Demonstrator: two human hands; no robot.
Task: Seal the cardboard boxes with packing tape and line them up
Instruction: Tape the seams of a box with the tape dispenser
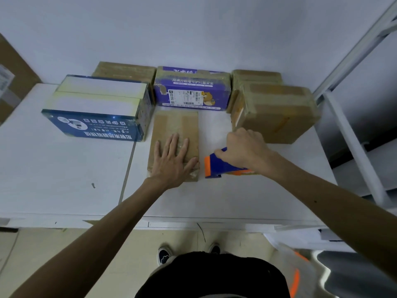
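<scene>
the left grip [171, 160] lies released, fingers straight and spread, pressing on the near end of a flat taped cardboard box [176, 125] at the middle of the white counter [64, 168]. the right grip [242, 149] is clenched around a blue-and-orange tape dispenser [217, 165], just beside that box's right edge. farther back stand a blue printed box [96, 112] at left, a purple box [193, 91] in the middle and a taped brown box [277, 112] at right.
</scene>
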